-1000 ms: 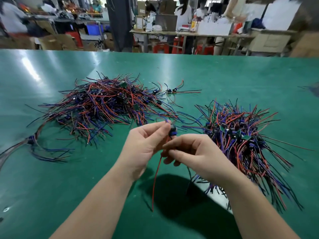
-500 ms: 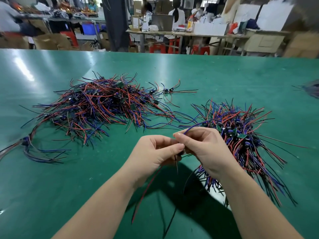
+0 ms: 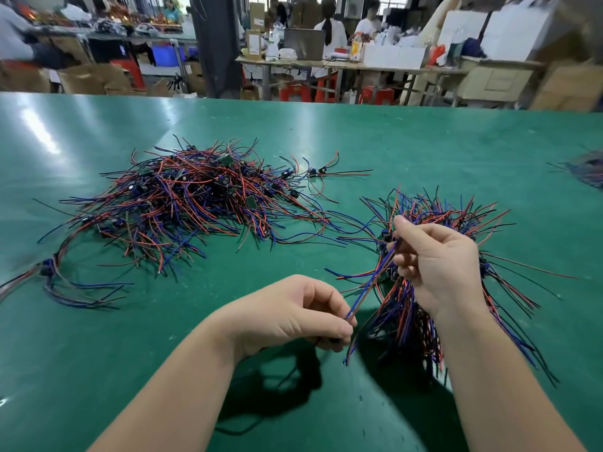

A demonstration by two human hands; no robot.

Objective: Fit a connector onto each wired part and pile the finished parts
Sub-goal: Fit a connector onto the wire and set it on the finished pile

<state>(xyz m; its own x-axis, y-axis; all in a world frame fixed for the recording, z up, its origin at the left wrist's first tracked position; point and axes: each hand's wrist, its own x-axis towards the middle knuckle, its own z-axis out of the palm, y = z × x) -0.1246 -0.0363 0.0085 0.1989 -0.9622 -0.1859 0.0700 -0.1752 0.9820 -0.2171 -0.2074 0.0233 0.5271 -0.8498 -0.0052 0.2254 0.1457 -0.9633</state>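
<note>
My right hand (image 3: 434, 256) pinches the upper end of a wired part (image 3: 372, 282), a thin bundle of blue, red and black wires with a small dark piece near my fingertips. The wires slant down to my left hand (image 3: 293, 314), which pinches their lower end between thumb and fingers. Both hands hover above the green table (image 3: 326, 141). A big loose pile of red, blue and black wired parts (image 3: 182, 203) lies at the left. A second heap of wired parts (image 3: 456, 216) lies under and behind my right hand, partly hidden by it.
A small bunch of wires (image 3: 52, 275) trails off the left edge. Two single wired parts (image 3: 319, 172) lie just right of the big pile. More wires (image 3: 587, 171) show at the far right edge. Beyond the table stand benches, boxes and several people.
My hands have drawn apart: the right hand rose toward the right heap with the part's upper end, the left hand dropped lower, and the wires now stretch between them.
</note>
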